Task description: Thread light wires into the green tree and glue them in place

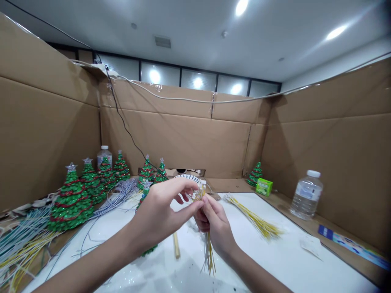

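Note:
A bundle of thin yellow wires (pixel 208 254) hangs upright at the middle of the table, its loose lower ends fanning out. My right hand (pixel 215 221) is closed round its upper part, thumb pressed on top. From the left, my left hand (pixel 166 203) curves over the bundle's pale upper tips, with thumb and fingertips on either side of them. The exact contact of those fingertips is partly hidden. Behind my left forearm stands a green tinsel Christmas tree (pixel 146 186), mostly covered. A pale wooden stick (pixel 176 246) lies between my arms on the white table (pixel 259 260).
More small trees (pixel 71 199) line the left and back. Loose coloured wires (pixel 27 232) lie at left, another yellow bundle (pixel 253 215) at right. A water bottle (pixel 307 195), a green box (pixel 264 186) and cardboard walls (pixel 330 134) border the right side.

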Tool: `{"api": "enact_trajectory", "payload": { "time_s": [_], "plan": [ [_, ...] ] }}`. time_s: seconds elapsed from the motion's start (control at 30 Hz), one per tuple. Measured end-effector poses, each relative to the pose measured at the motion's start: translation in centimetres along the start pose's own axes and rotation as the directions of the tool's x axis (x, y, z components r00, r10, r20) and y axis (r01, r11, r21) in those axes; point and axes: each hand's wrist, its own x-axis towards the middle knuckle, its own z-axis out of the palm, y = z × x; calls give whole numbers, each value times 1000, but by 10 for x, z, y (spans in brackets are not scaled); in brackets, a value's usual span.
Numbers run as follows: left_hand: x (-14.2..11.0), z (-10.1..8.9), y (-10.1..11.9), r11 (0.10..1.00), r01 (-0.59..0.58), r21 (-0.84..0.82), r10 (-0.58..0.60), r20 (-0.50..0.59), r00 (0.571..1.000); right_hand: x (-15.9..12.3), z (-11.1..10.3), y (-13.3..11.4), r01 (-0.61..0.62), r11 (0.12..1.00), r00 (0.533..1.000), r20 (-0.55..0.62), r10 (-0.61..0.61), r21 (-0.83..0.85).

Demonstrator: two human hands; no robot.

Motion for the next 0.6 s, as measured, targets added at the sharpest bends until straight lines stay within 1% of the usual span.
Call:
{"api": "enact_trajectory", "payload": {
  "time_s": [0.1,0.2,0.33,0.47,0.6],
  "plan": [
    [-3,4,-1,999,-27,41,28,-35,999,0,0,4,2,1000,1000,-5,-2,-4],
    [-5,6,-3,999,-11,51,12,-37,999,-1,0,5,-4,1000,1000,-6,4,-9],
    [-4,6,-3,999,35,27,-35,-18,999,-1,0,4,-16,1000,1000,-3,16,14],
    [0,5,0,994,110,-12,-110,11,994,0,0,3,-23,999,1000,-2,23,23],
    [0,4,1,988,148,-46,-148,4,989,1,0,3,-25,999,1000,-13,25,36]
  ]
}}
